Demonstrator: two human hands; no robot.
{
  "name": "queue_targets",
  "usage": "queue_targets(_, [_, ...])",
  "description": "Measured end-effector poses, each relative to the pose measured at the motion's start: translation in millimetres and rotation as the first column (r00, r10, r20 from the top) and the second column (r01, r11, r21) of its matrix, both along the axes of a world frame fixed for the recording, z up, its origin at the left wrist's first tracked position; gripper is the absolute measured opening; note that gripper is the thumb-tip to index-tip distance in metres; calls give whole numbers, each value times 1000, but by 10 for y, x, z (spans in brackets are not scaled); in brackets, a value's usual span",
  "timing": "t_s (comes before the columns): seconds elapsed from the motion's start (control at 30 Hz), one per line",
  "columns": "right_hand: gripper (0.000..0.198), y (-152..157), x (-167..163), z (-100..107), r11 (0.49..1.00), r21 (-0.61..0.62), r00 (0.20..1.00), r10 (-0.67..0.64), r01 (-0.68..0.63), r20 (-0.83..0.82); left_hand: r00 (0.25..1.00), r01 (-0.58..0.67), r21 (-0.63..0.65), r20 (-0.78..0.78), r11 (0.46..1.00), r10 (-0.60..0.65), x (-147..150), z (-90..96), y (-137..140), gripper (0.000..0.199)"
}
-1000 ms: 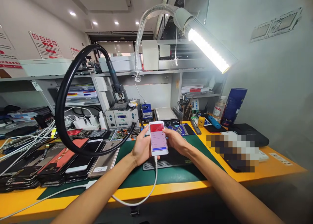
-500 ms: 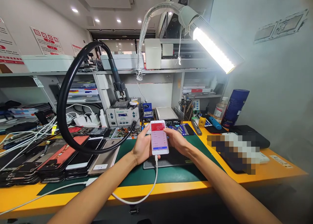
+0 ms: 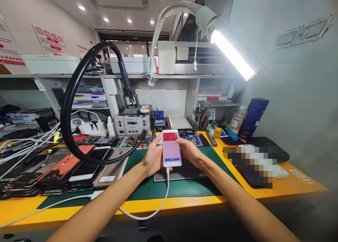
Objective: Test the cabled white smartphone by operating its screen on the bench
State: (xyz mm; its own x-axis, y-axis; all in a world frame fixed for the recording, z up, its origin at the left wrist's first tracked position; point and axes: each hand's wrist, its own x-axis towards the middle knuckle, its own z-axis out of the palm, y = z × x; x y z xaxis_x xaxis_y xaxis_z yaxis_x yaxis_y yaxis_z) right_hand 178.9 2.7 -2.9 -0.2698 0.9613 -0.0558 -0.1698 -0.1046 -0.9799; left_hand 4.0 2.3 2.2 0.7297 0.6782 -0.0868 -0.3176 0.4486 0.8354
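Observation:
A white smartphone (image 3: 171, 148) is held upright above the bench, its lit screen showing a red top band, a pale list and a blue bar at the bottom. My left hand (image 3: 153, 156) grips its left side, thumb along the edge and the other fingers behind. On the other side, my right hand (image 3: 190, 151) holds the right edge, with the thumb at the screen's upper right; its other fingers are mostly hidden. A white charging cable (image 3: 167, 189) is plugged into the phone's bottom and loops down past the bench edge. Beneath lies a dark perforated plate (image 3: 161, 177) on a green mat (image 3: 195, 189).
Stacked phones (image 3: 86, 168) fill the left side. A thick black hose (image 3: 66, 104) arches from a hot-air station (image 3: 133, 125). Overhead hangs a lit lamp (image 3: 232, 53). A bottle (image 3: 237, 118), a blue cylinder (image 3: 254, 118) and a dark case (image 3: 269, 148) stand at the right.
The view has shifted slightly. Both hands keep their hold on the smartphone, and the list on its screen looks a little different.

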Motion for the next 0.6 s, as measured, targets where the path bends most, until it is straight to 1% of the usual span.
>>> queue_targets(0.17, [41,2,21,19,1000,-27,1000,14,-15,-9,1000,-2,-9,5,1000,2,-2,1,0,79])
queue_targets(0.3, [46,13,31,15,1000,-2,999,31,-31,-22,1000,-1,-9,4,1000,1,-8,6,-1,80])
queue_targets(0.4, [42,20,26,-11,1000,10,1000,20,-20,3,1000,6,-5,10,1000,-6,-4,5,5,80])
queue_targets(0.5, [37,0,34,-19,997,71,996,20,-26,84,1000,4,-5,7,1000,-4,-2,-10,16,80])
queue_targets(0.6, [45,-56,78,22,981,174,985,59,-87,161,1000,-8,-6,2,1000,8,-3,-31,26,80])
